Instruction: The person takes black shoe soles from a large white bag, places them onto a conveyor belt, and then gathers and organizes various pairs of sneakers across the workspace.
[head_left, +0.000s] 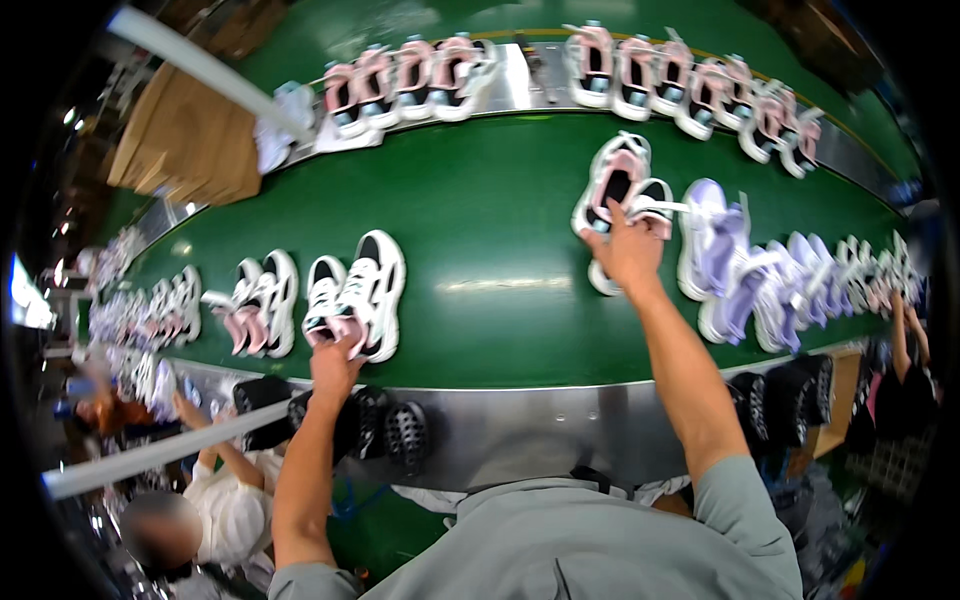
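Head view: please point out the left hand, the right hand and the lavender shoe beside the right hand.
left hand (333, 365), head view, back of hand
right hand (627, 250), head view, back of hand
lavender shoe (708, 235), head view, on its upper

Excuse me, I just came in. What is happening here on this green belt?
A person stands at a green conveyor belt that carries rows of sneakers. The left hand touches the heel end of a white and black sneaker pair near the belt's front edge. The right hand reaches further out and grips a pink and white sneaker pair. Lilac sneakers lie just right of it, and more pink pairs line the far side.
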